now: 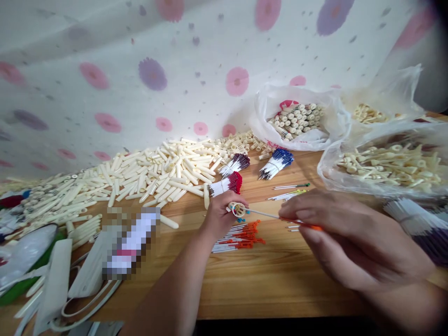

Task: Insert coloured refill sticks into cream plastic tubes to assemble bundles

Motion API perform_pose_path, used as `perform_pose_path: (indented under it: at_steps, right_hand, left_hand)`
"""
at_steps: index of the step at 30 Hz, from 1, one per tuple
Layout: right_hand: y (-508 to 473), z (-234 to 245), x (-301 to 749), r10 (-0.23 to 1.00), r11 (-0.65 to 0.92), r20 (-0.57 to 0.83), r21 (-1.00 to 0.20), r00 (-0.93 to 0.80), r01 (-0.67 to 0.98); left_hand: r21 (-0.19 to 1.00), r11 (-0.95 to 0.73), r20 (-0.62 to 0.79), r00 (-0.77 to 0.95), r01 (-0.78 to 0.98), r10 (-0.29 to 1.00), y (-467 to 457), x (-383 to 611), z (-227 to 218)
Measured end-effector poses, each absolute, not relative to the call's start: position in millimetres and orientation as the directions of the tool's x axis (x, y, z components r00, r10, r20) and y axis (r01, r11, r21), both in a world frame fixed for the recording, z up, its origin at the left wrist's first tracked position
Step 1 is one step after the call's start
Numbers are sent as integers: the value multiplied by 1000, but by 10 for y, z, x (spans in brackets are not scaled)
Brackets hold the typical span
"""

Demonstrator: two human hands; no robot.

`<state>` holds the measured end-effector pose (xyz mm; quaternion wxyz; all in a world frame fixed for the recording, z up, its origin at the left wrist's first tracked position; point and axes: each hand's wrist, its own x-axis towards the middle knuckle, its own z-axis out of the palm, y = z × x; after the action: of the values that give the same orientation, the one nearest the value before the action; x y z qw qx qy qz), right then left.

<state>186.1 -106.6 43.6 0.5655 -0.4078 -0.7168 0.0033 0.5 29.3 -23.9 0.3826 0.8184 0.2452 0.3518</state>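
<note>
My left hand (220, 214) is closed around a cream pen barrel part (236, 209), whose round open end faces me. In my right hand (360, 242) a thin pen refill (263, 213) with an orange end is pinched between thumb and fingers. The refill's far tip reaches the barrel's open end; how far inside it goes I cannot tell. Below my left hand lies a spread of orange-ended refills (240, 238), with small blue bits beside it. Just behind that hand rests a red-ended refill bundle (227, 183). Loose yellow and green-ended refills (289, 193) lie near my right fingers.
A heap of cream pen tubes (175, 170) spreads across the back left. Blue-ended (276, 163) and dark-ended (235, 164) refill bundles lie behind. Plastic bags of pen parts (301, 121) stand at the right. A white strap-like object (58, 284) and a blurred-out item occupy the left front.
</note>
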Motion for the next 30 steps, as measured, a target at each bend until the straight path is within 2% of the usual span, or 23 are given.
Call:
perform_pose_path:
  at_steps: [3, 8, 15, 25, 30]
  right_hand:
    - [-991, 463, 1795, 553, 701, 823, -376, -129, 605]
    - [-914, 412, 1735, 529, 713, 831, -322, -176, 623]
    - [-850, 350, 1701, 563, 699, 820, -406, -104, 589]
    - [-832, 318, 1755, 593, 708, 791, -425, -149, 564]
    - [-772, 228, 1751, 574, 697, 798, -359, -184, 620]
  left_hand:
    - [775, -620, 403, 658, 125, 636, 286, 19, -242]
    - [770, -625, 385, 689, 128, 615, 264, 31, -218]
    - [755, -604, 287, 700, 255, 654, 269, 18, -187]
    - [686, -712, 424, 715, 146, 555, 339, -37, -215]
    - [677, -720, 418, 725, 154, 547, 304, -48, -148]
